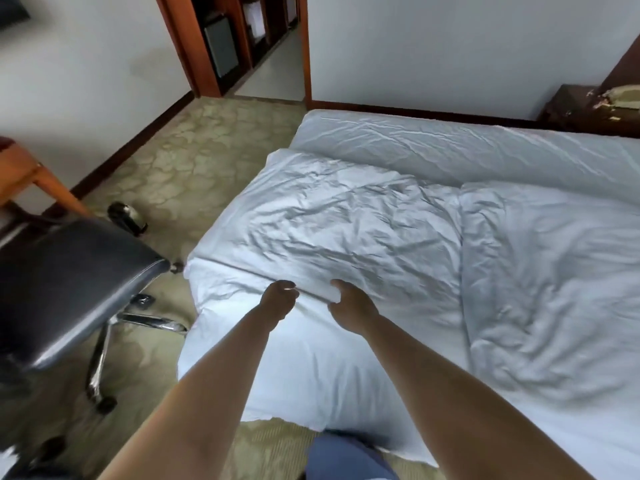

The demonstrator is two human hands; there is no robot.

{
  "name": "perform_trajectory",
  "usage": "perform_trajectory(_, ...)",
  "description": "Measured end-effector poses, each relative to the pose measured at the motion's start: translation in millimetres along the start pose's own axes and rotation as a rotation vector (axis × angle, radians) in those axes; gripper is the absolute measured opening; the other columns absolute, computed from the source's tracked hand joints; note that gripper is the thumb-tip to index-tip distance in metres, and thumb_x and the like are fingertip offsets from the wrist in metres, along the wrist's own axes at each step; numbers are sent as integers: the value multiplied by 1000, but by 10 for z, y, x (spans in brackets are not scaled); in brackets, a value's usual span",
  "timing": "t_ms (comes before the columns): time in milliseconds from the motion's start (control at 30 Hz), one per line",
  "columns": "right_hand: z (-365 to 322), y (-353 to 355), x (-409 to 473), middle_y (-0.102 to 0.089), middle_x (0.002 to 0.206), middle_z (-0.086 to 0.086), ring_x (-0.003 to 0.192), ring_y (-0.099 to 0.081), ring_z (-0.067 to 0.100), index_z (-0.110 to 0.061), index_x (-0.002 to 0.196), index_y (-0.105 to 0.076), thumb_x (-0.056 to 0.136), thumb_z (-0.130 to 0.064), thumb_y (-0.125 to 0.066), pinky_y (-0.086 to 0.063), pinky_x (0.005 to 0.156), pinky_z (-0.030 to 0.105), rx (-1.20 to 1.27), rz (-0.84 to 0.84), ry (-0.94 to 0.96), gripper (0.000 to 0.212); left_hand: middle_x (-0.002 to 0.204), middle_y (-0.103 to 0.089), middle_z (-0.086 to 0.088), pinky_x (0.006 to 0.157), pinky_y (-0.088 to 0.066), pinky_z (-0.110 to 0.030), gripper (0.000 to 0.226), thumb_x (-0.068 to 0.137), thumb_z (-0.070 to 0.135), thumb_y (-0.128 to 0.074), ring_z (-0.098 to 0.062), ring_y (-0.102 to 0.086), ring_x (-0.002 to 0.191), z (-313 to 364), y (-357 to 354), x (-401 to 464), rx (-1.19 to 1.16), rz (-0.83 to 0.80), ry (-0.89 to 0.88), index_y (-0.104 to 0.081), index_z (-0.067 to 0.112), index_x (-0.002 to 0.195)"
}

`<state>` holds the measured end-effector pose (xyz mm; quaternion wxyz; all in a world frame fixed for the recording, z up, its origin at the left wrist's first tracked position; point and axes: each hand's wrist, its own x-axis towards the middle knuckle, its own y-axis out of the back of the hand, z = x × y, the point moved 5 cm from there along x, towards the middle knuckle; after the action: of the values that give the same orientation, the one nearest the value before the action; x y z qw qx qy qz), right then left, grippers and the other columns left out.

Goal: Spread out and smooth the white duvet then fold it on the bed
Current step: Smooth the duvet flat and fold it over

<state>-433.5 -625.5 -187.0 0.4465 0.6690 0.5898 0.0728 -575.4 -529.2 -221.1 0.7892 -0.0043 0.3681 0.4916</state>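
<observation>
Duvet (346, 216), white and creased, spreads toward twelve o'clock from both hands; left hand (278, 301) and right hand (351, 306) grip its near folded edge, fingers curled.

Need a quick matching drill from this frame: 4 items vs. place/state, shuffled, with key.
Things:
1. left hand
2. right hand
3. office chair
4. white duvet

Places/states:
A. on the carpet, left of the bed
B. wrinkled, lying on the bed
C. grips a fold of the near duvet edge
D. curled at the duvet edge, left of the other hand

Pairs: 1-D, 2-C, 3-A, 4-B
</observation>
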Motion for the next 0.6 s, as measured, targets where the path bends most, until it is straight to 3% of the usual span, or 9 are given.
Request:
perform_trajectory(100, -297, -122, 391, -24, 157, 1, 143, -25, 18, -18, 151, -25, 94, -17, -45, -24, 113, 27, -21, -23, 25, 60, 74, -53, -2, 48, -33, -21, 30, 92, 11, -54, -13, -43, 57, 19, 333, 335, -6, 21, 13, -55, 12, 122)
perform_trajectory(200, -559, -316, 849, -24, 157, 1, 143, -24, 18, -18, 151, -25, 95, -18, -44, -22, 114, 27, -23, -60, 61, 59, 94, -60, -7, 52, -34, -22, 32, 91, 10, -52, -16, -48, 67, -21, 657, 692, 9, 77, 28, -58, 14, 122)
perform_trajectory(367, -919, -668, 1451, -25, 156, -2, 142, -27, 16, -21, 150, -26, 94, -18, -44, -25, 111, 26, 4, -154, 76, 58, 104, -64, -10, 61, -41, -24, 31, 90, 15, -53, -19, -54, 76, -164, 1225, 1193, 47, 146, 149, -59, 21, 120)
perform_trajectory(500, -1169, -779, 1859, -27, 155, -3, 141, -28, 16, -22, 149, -28, 96, -20, -45, -28, 109, 27, -4, -175, 64, 56, 126, -60, -16, 93, -48, -46, 32, 92, 10, -48, -35, -61, 100, -276, 1633, 1568, 41, 140, 200, -58, 17, 122)
perform_trajectory(533, -1240, -801, 1966, -28, 155, -3, 140, -29, 16, -22, 149, -28, 96, -21, -44, -28, 108, 27, -7, -169, 61, 55, 124, -61, -17, 93, -48, -47, 33, 92, 10, -47, -33, -61, 97, -306, 1727, 1663, 41, 137, 210, -57, 16, 123)
perform_trajectory(600, -1403, -885, 2212, -30, 154, -3, 139, -32, 16, -22, 148, -30, 96, -24, -44, -29, 107, 26, -12, -146, 44, 53, 117, -62, -17, 74, -49, -34, 34, 93, 12, -48, -24, -58, 82, -341, 1941, 1862, 63, 132, 218, -56, 15, 125)
